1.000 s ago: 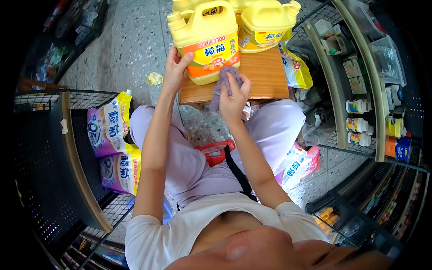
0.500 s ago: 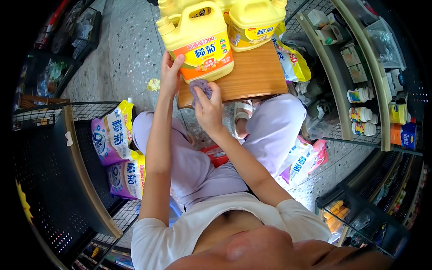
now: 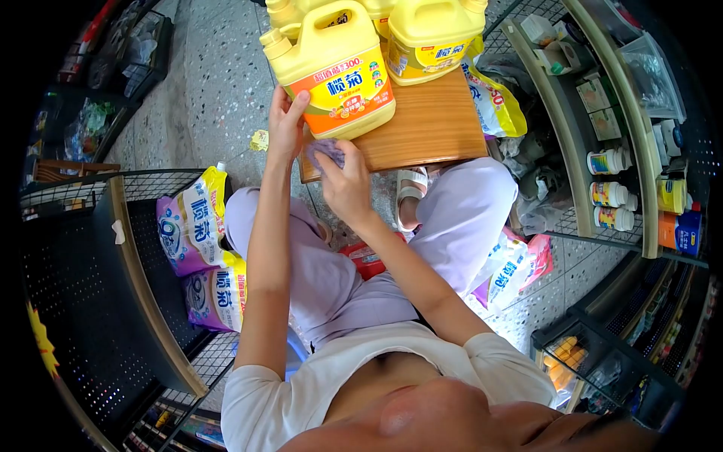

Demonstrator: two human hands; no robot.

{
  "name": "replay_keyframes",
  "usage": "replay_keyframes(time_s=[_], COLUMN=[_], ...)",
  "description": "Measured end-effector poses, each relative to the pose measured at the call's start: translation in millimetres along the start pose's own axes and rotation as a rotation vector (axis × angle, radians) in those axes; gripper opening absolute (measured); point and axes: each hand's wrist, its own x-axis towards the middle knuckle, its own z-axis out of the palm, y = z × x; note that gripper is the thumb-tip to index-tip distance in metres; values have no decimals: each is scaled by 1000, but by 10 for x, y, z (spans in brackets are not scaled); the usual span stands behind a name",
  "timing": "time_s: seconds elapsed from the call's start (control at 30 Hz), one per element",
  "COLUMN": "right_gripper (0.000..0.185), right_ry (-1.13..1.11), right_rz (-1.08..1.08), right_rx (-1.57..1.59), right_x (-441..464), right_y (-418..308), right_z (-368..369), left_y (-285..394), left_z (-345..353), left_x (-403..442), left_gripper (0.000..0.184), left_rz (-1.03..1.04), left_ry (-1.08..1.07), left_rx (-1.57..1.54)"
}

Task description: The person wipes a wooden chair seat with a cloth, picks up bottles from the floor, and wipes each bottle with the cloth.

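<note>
A yellow jug of liquid detergent (image 3: 345, 83) with an orange label stands upright near the front left of a small wooden table (image 3: 433, 124). Its lower left edge is in the grip of my left hand (image 3: 285, 124), thumb on the front face and the other fingers partly hidden. My right hand (image 3: 346, 181) pinches a crumpled purple cloth (image 3: 324, 153) just below the jug's base, at the table's near left corner. Whether the cloth touches the jug, I cannot tell. Behind and to the right stands another yellow jug (image 3: 433, 56).
More yellow jugs (image 3: 286, 13) stand at the back of the table. Bags of detergent (image 3: 197, 222) lean by the dark shelf (image 3: 83, 279) on the left. On the right, a shelf (image 3: 602, 98) carries bottles and boxes. A red item (image 3: 364, 260) lies on the floor between my legs.
My right hand has shifted slightly left and down with the cloth, from the jug's lower front toward the table corner. My left hand keeps its grip on the jug.
</note>
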Motion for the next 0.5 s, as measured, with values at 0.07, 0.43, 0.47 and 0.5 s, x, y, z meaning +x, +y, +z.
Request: replay_keyframes(time_s=[0.07,0.43,0.47,0.5], right_gripper=[28,31,32,32], right_ry=[-13,67,71,71], right_rz=[9,185,198,198], right_rx=[6,120,136,138], right_x=[6,-9,-8,-8], right_y=[21,239,248,244], right_z=[-53,-207,-217,-212], left_y=[0,16,11,6], left_z=[-23,-52,-60,-67], left_x=[5,29,29,28], left_gripper=[44,47,48,49], left_rz=[-10,-22,-24,-25], left_ry=[-6,-32,-30,-27], left_rx=[9,17,19,21])
